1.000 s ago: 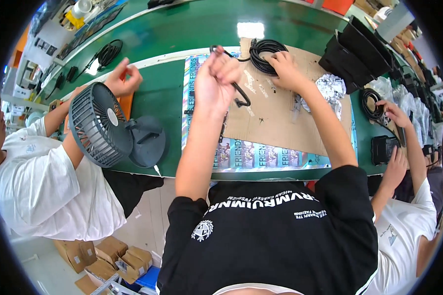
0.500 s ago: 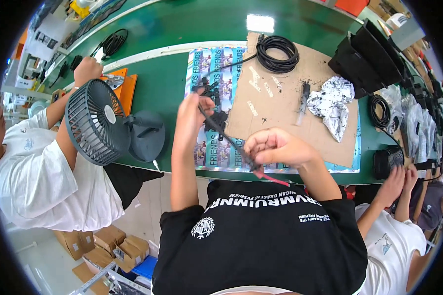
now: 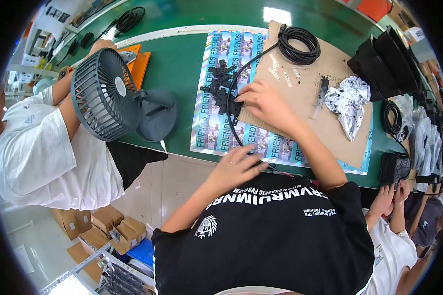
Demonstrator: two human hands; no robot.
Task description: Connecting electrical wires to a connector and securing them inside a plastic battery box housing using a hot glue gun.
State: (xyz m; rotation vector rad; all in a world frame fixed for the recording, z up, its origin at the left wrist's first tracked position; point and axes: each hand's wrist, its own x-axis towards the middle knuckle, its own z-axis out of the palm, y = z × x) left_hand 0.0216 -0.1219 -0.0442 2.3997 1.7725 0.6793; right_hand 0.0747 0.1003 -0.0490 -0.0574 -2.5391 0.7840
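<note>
A black cable (image 3: 230,114) runs from its coil (image 3: 300,58) past a pile of small black plastic parts (image 3: 218,88) and down to the bench's near edge. Over its lower stretch is my left hand (image 3: 234,169), slightly blurred, fingers spread; it does not appear to grip the cable. Thin wires at the cable's end (image 3: 285,173) show beyond those fingers, close to my shirt. My right hand (image 3: 267,102) reaches to the right side of the pile, fingers stretched out and slightly bent, fingertips next to the cable and the parts. Nothing shows held in it.
Beneath are a printed sheet (image 3: 212,132) and cardboard (image 3: 330,132), bearing a syringe (image 3: 321,97) and crumpled foil (image 3: 348,101). A grey fan (image 3: 106,93) stands left, black bins (image 3: 386,64) right. Co-workers sit on both sides; one's hands (image 3: 391,196) are near a black box (image 3: 395,167).
Both hands have parted from the cable's raised end. My right hand has moved up and left to the black parts; my left hand has come down toward me. The cable now hangs lower.
</note>
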